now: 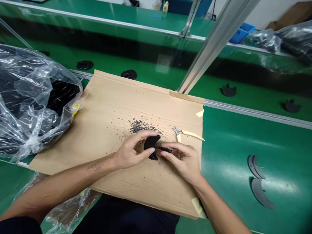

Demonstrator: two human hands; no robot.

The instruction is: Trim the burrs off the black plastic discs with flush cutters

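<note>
My left hand [135,150] pinches a black curved plastic part [150,143] by its edges, thumb on the near side and fingers on the far side. A slim dark piece [164,149] is gripped between the thumb and fingers of my right hand [184,160]. Its left end meets the inner edge of the curved part; whether the two are joined, I cannot tell. Just beyond my hands, small black scraps [141,125] lie heaped and scattered over a cardboard sheet [97,107]. Yellow-handled nippers [186,132] rest on the cardboard past my right hand.
A clear plastic bag [31,78] full of black parts bulges at the left. Two curved grey-black parts [262,193] lie on the green table [226,143] at right. Behind a metal rail [258,112], several dark parts [229,91] sit on a green surface. A metal post [209,45] rises there.
</note>
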